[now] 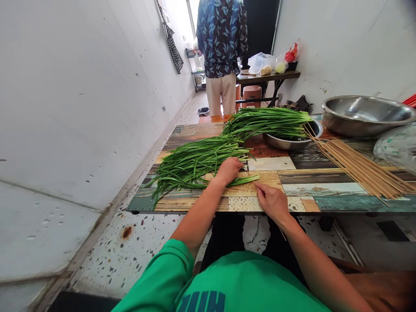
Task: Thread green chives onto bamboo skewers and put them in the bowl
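My left hand (230, 170) is at the cut ends of a loose pile of garlic chives (195, 160) on the table, its fingers curled in a pinch on stalks there. Below it, a small bunch of chives (243, 180) lies apart, pale ends pointing right. My right hand (273, 203) is closed on a thin bamboo skewer (283, 234); its tip is by the pale ends of that small bunch, and its tail sticks out below my wrist. More chives (269, 121) lie across a metal bowl (286, 143) farther back.
Many bamboo skewers (364, 167) are fanned out on the patterned table (325, 177) at right, some leaning on the bowl. Beyond them are a large steel basin (367, 125) and a clear plastic bag (398, 145). A person (222, 47) stands at a back table (269, 78).
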A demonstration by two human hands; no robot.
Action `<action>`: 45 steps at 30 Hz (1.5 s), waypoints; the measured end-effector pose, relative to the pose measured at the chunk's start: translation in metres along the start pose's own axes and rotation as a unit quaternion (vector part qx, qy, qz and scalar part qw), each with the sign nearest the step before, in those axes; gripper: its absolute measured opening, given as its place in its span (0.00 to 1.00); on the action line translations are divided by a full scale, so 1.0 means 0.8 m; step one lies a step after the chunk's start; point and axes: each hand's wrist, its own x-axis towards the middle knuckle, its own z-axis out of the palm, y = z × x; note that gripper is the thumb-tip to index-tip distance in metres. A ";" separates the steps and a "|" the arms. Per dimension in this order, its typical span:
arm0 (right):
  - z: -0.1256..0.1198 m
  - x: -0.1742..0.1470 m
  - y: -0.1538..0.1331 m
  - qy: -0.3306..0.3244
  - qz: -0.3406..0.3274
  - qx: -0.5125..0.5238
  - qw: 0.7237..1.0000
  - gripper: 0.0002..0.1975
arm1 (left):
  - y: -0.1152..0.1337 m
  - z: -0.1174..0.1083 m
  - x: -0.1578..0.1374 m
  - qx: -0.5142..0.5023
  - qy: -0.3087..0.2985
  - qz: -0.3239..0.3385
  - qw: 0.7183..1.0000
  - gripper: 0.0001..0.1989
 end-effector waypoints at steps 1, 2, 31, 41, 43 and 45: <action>0.000 0.000 0.000 0.000 0.001 0.000 1.000 0.18 | 0.000 0.000 0.000 -0.001 0.001 0.001 1.000 0.13; -0.001 0.000 0.000 -0.001 0.003 0.000 1.000 0.18 | 0.000 0.000 0.000 -0.002 0.002 0.002 1.000 0.13; -0.008 0.009 -0.003 -0.020 0.005 -0.006 1.000 0.17 | 0.000 -0.003 0.001 -0.009 -0.005 0.036 0.999 0.15; -0.006 0.025 -0.011 -0.030 -0.009 -0.049 0.998 0.19 | 0.000 -0.003 -0.001 -0.023 -0.006 0.026 0.999 0.12; -0.003 0.033 -0.014 -0.032 -0.015 -0.062 0.997 0.19 | 0.003 -0.004 -0.001 -0.044 -0.010 0.031 0.998 0.12; 0.000 0.041 -0.015 -0.032 -0.020 -0.068 0.997 0.19 | 0.005 -0.005 -0.001 -0.065 -0.015 0.034 0.997 0.12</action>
